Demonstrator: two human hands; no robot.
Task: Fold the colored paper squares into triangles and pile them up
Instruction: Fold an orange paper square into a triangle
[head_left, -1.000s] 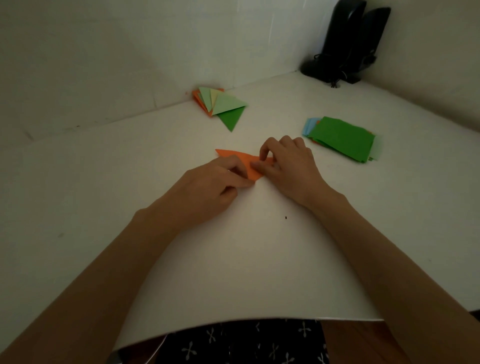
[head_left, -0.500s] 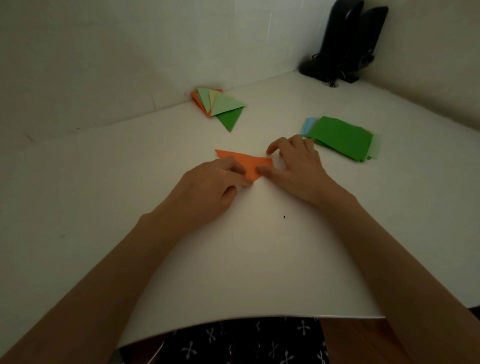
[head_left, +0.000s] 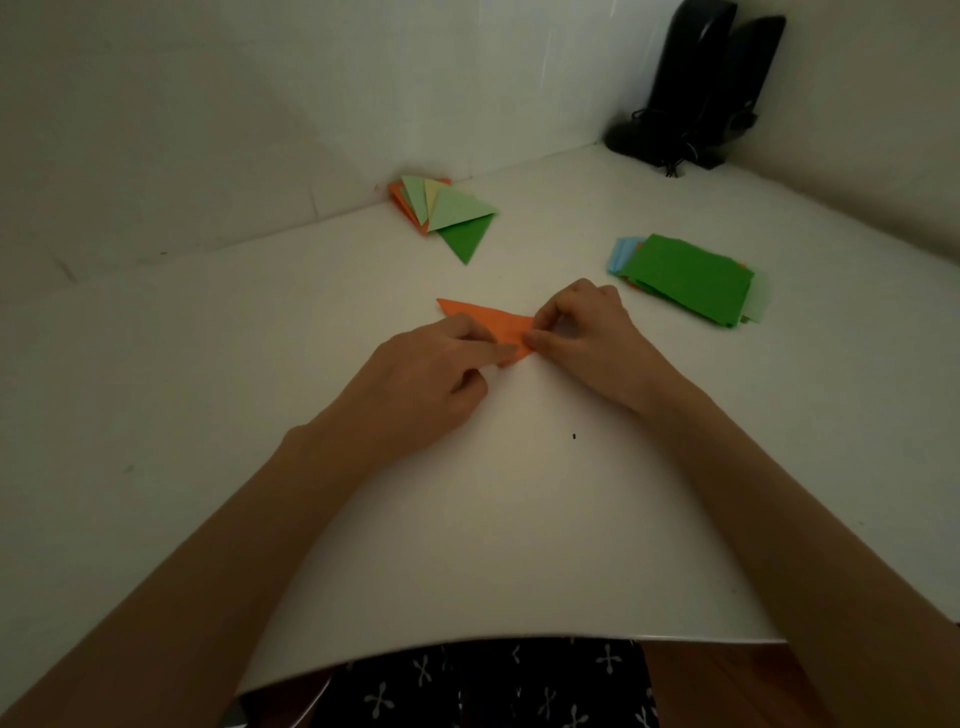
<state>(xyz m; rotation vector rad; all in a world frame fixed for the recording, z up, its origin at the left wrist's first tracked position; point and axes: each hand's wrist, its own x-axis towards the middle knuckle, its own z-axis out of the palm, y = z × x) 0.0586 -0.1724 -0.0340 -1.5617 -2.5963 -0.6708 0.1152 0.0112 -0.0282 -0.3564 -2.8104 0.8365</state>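
The white table (head_left: 260, 364) was found to serve as the working surface, with the middle kept free for folding and the stock set toward the back. An unfolded stack of paper squares (head_left: 685, 278), topped by a dark green sheet, was seen lying flat to the right, near the right hand; this placement is judged to allow a fresh sheet to be drawn without stretching. A pile of folded triangles (head_left: 449, 213), in orange, pale green, yellow and dark green, was noted at the far edge against the wall (head_left: 208, 130), well apart from the work area, presumably so that finished pieces would not be disturbed. Two black objects (head_left: 696, 88) were observed in the far right corner; they could not be identified.

The orange paper (head_left: 493, 322) was found flat on the table between the hands, already in triangular form. The left hand (head_left: 431, 379) was seen loosely curled, its fingertips pressed onto the near corner of the orange paper, judged to pin it. The right hand (head_left: 587, 332) was seen part closed, thumb and forefinger pinched on the paper's right-hand point, judged to be aligning or creasing it.
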